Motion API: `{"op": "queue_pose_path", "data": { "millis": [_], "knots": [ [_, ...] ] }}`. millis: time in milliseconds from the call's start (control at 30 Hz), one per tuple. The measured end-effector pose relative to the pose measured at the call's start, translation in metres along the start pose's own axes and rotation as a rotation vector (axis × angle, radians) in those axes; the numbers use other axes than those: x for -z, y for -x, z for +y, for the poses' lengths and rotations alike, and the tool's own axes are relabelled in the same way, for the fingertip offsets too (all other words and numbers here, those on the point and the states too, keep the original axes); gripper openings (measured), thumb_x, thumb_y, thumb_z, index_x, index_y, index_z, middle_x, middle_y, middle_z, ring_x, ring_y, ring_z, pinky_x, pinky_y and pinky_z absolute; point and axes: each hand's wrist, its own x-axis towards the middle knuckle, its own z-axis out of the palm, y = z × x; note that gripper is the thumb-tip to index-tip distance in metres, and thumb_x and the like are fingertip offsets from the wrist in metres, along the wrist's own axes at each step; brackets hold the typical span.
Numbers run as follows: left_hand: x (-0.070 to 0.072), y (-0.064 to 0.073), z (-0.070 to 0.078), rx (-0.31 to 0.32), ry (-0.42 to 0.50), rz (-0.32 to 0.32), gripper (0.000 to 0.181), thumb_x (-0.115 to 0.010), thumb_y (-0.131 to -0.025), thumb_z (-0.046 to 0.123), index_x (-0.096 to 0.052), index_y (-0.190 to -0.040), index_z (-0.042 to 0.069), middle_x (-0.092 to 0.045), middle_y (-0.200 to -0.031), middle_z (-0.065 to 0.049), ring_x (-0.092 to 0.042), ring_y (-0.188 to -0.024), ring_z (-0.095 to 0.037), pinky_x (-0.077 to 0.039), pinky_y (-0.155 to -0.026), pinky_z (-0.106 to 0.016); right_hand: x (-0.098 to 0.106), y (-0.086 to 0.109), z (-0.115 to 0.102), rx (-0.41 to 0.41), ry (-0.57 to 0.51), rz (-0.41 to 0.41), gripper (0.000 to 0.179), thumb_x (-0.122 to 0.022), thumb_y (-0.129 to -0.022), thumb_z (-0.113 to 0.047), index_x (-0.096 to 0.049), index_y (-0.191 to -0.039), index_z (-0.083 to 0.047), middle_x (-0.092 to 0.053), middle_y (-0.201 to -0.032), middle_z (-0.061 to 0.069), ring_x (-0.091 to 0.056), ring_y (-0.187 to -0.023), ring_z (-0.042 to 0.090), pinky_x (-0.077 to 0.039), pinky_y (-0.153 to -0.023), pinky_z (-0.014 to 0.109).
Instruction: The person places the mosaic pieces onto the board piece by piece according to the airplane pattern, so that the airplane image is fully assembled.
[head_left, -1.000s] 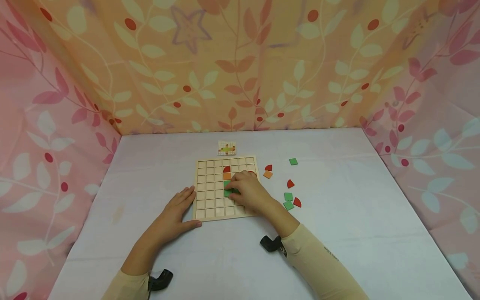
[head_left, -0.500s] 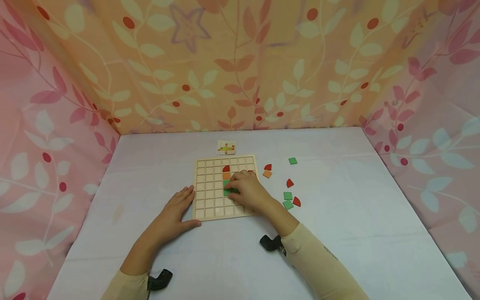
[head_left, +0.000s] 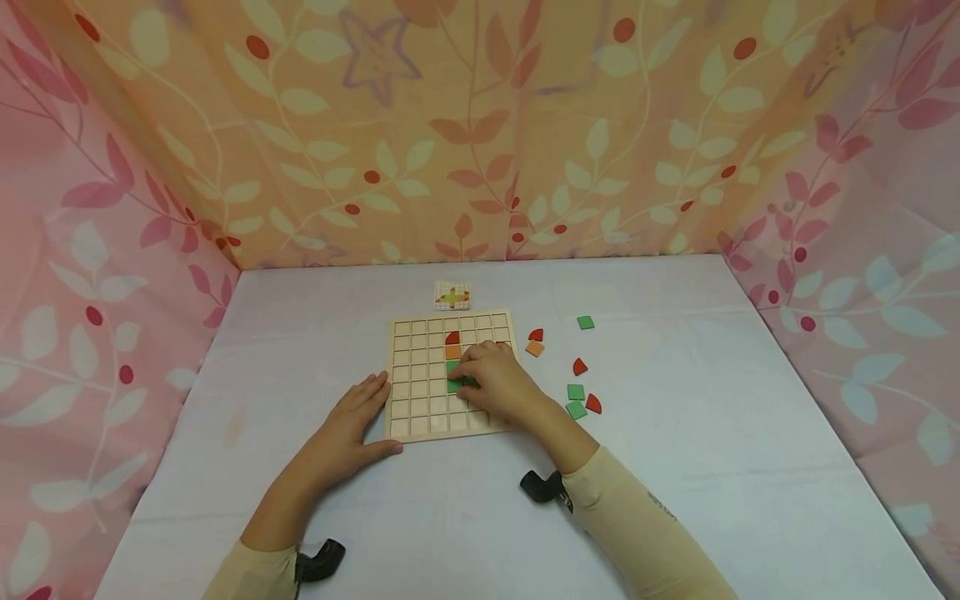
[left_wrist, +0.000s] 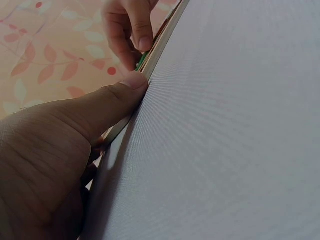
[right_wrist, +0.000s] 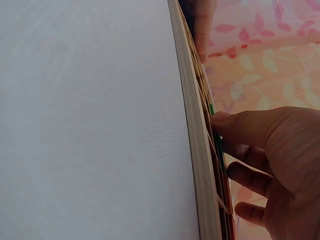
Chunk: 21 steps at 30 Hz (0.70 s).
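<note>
A wooden grid board (head_left: 420,421) lies on the white cloth. My left hand (head_left: 341,437) rests against its left edge and near corner, fingers fairly straight, thumb on the near edge (left_wrist: 112,107). Over the middle of the board, my right hand (head_left: 498,383) holds a green square tile (head_left: 453,386) between thumb and curled fingers; the fingers partly hide it. In the right wrist view the thumb (right_wrist: 240,125) touches the green piece at board level. Above it in the same column sit an orange square (head_left: 453,352) and a red quarter-circle (head_left: 452,337). More green lies under the hand.
Behind the board lies a small pattern card (head_left: 452,295). To the right are loose pieces: an orange square (head_left: 535,348), red quarter-circles (head_left: 593,403) and green squares (head_left: 586,322). Floral cloth walls (head_left: 480,125) stand at the back and sides.
The picture has shifted very slightly. Both hands, the board and the pieces stay as they were.
</note>
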Motion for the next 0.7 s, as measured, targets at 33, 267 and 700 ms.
{"op": "queue_pose_path", "data": {
  "millis": [33, 267, 700],
  "knots": [
    [0.0, 0.0, 0.0, 0.0, 0.0, 0.0, 0.106, -0.08, -0.083, 0.057, -0.029, -0.162, 0.008, -0.019, -0.172, -0.002, -0.013, -0.159, -0.028, -0.016, -0.128, -0.053, 0.0, 0.0, 0.0, 0.003, 0.003, -0.002, 0.023, -0.079, -0.091, -0.026, -0.08, -0.114, -0.025, -0.066, -0.109, -0.009, -0.053, -0.108, 0.014, -0.04, -0.098, 0.039],
    [-0.001, 0.0, 0.0, 0.001, 0.006, 0.0, 0.106, -0.079, -0.083, 0.059, -0.03, -0.161, 0.007, -0.019, -0.172, -0.002, -0.013, -0.159, -0.028, -0.016, -0.127, -0.054, 0.008, 0.001, -0.001, 0.039, -0.014, -0.007, 0.021, -0.078, -0.092, -0.026, -0.08, -0.112, -0.023, -0.065, -0.108, -0.009, -0.054, -0.108, 0.014, -0.041, -0.101, 0.039],
    [-0.002, 0.001, -0.001, 0.005, -0.011, 0.003, 0.105, -0.078, -0.083, 0.06, -0.03, -0.162, 0.008, -0.018, -0.172, -0.001, -0.013, -0.159, -0.027, -0.016, -0.128, -0.053, 0.071, 0.012, 0.02, -0.04, -0.033, 0.112, 0.024, -0.077, -0.093, -0.023, -0.078, -0.116, -0.02, -0.071, -0.114, -0.004, -0.058, -0.121, 0.023, -0.042, -0.11, 0.05]
  ]
}}
